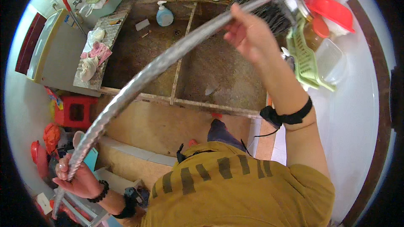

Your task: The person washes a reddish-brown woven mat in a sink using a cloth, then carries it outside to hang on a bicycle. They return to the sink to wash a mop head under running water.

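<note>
A broom with a silvery metal handle [151, 71] slants across my view, tilted from lower left to upper right. Its dark bristles [262, 14] point up over the back right of a two-basin stone sink [217, 78]. Near the broom head, my right hand [252, 34] holds the handle between thumb and fingers. My left hand [80, 179] grips the handle close to its other end, low at the left. The handle's tip runs on below that hand. Part of the sink is hidden behind the broom and my right arm.
A pump bottle of blue liquid [164, 17] and a small white block [142, 25] are in the left basin. Cloths [99, 53] lie on the left ledge. A green plastic rack [301, 53] with containers stands right. A red stool [75, 112] is at left.
</note>
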Available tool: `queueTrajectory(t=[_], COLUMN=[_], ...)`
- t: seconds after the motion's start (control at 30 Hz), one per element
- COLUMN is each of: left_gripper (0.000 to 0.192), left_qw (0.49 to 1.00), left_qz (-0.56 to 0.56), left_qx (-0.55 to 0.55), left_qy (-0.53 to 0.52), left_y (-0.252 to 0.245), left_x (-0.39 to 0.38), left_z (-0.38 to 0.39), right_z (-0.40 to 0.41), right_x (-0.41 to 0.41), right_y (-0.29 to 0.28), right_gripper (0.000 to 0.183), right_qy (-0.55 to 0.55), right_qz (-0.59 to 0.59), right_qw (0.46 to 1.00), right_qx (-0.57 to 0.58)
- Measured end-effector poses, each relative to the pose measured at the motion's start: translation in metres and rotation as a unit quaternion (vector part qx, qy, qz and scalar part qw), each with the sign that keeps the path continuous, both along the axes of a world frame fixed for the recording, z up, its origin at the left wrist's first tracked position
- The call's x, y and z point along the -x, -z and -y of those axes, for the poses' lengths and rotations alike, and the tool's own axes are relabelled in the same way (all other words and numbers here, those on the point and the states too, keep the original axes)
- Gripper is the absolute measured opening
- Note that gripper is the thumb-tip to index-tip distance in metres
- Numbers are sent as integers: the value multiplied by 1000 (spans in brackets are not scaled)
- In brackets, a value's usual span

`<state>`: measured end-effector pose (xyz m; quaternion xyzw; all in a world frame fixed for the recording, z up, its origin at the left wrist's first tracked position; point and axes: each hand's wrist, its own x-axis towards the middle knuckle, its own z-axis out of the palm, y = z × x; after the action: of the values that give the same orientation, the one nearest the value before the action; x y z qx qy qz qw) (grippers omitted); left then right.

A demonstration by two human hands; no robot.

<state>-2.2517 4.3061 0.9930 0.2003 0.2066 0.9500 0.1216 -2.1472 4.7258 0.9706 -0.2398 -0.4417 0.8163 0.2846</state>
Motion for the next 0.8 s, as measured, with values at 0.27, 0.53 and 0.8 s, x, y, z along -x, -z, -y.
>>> queueTrajectory(t=[0.27,0.53,0.8], left_gripper=[25,31,34], left_qw=[985,927,765], left_qz=[56,237,488], left_qx=[165,238,397], left_qy=[-12,-167,-140], left_y=[8,20,78], left_x=[-29,-10,-15], left_z=[-100,-102,-118], right_z=[-41,-239,-344], right_x=[69,99,132], right_y=[203,139,141], right_gripper=[25,26,50], right_qy=[-233,200,101], right_qz=[236,215,204], right_qw=[921,793,802], right_qx=[204,-533,-552])
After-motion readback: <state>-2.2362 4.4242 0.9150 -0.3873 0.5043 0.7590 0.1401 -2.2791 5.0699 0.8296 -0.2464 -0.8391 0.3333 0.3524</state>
